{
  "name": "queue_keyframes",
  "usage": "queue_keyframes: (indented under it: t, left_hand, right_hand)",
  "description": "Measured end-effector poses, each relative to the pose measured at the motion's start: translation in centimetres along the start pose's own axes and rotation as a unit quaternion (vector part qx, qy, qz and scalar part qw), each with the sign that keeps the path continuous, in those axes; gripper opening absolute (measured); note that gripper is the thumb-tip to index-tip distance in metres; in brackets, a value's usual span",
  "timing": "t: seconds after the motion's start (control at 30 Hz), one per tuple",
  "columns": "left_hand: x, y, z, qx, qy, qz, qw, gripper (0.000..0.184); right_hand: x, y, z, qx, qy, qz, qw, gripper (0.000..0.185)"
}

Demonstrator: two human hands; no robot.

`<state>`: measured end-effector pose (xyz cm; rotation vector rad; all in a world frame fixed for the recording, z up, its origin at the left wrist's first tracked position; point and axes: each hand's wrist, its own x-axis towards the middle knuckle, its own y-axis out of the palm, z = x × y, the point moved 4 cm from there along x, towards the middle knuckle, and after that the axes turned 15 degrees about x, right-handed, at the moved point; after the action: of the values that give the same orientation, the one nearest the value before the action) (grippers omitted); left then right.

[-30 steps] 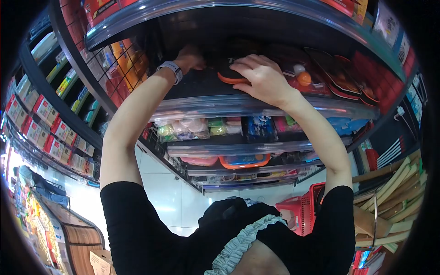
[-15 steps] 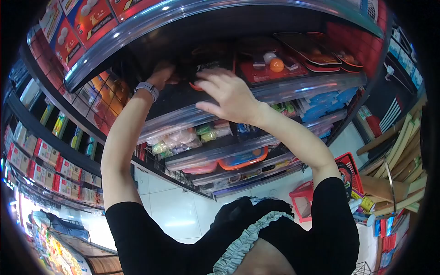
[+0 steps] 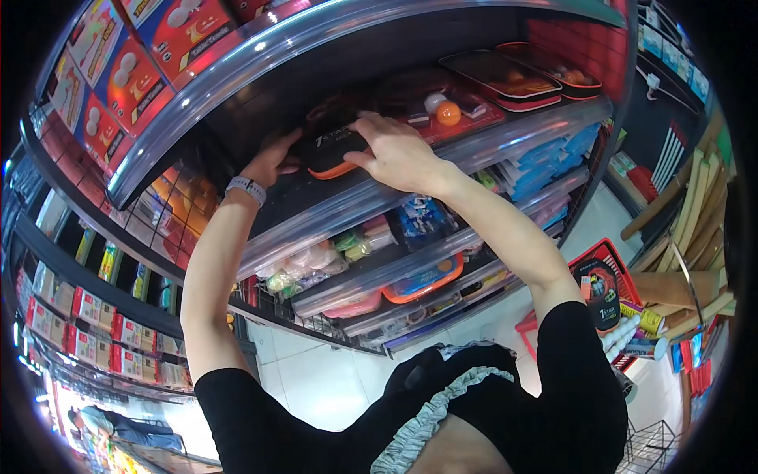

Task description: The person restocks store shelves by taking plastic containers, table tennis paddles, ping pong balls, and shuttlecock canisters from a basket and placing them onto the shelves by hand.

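Note:
A black zip case with orange trim and "1 STAR" lettering lies on the dark shelf between my hands. My left hand, with a watch on its wrist, is at the case's left side, thumb and fingers apart. At the other side, my right hand reaches over the case's right edge with its fingers stretched and thumb lowered. Whether the fingertips press on the case is hard to see. Right of it sits a red paddle set with an orange ball and a white ball.
More black cases with red edges lie at the shelf's right end. Clear plastic strips line the shelf fronts. Bagged goods fill the shelf below. On the floor at right stands a red basket holding another 1 STAR case.
The black case now shows more of its front and lettering, as my right hand has moved off it towards its right edge. My left hand's fingers have spread. The whole view has shifted slightly.

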<state>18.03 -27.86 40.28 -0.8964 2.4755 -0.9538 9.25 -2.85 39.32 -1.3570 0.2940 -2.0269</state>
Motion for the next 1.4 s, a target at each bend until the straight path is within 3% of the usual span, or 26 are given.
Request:
queue_keyframes:
  t: [0.53,0.63,0.73,0.83,0.93,1.0,1.03,1.13,1.2,1.27,1.4]
  left_hand:
    - [-1.2,-0.5,0.3,-0.024,0.0,-0.068,0.997,0.058]
    - [-4.7,-0.7,-1.8,-0.006,0.025,-0.092,0.995,0.048]
    - [-6.2,-2.7,-1.5,0.033,0.151,-0.231,0.961,0.041]
    - [-11.0,-2.5,-1.6,-0.078,0.251,-0.275,0.925,0.037]
    - [-15.9,-0.3,-1.1,-0.065,0.286,-0.277,0.915,0.034]
    - [-19.4,2.9,-1.6,-0.068,0.318,-0.246,0.913,0.026]
    - [-20.6,4.7,-1.4,-0.046,0.338,-0.215,0.915,0.025]
    - [-23.1,10.4,-1.1,0.063,0.419,-0.096,0.901,0.024]
    - [-23.1,14.2,-0.2,0.103,0.419,0.004,0.902,0.023]
    - [-21.8,18.5,2.0,0.083,0.352,0.135,0.922,0.024]
    - [-21.7,26.0,5.4,-0.074,0.207,0.309,0.925,0.023]
  right_hand:
    - [-0.2,0.0,-0.5,0.011,-0.005,0.054,0.998,0.049]
    - [-0.3,-0.3,-0.2,0.008,0.012,0.047,0.999,0.05]
    - [-0.5,0.1,-0.5,-0.011,0.001,0.026,1.0,0.051]
    - [-0.4,0.1,-0.6,-0.024,-0.001,0.007,1.0,0.053]
    - [-0.2,-0.4,0.2,0.001,-0.013,-0.022,1.0,0.051]
    - [-0.4,-0.6,0.3,0.023,-0.014,-0.042,0.999,0.048]
    - [-0.4,-0.6,0.2,-0.006,-0.09,-0.093,0.992,0.044]
    - [-1.6,-1.8,1.1,0.103,-0.15,-0.227,0.957,0.025]
    - [-4.1,-2.4,2.4,0.107,-0.209,-0.286,0.929,0.013]
    - [-7.9,-1.9,3.6,0.109,-0.238,-0.289,0.921,0.011]
    - [-18.2,1.4,1.4,0.099,-0.105,-0.212,0.967,0.01]
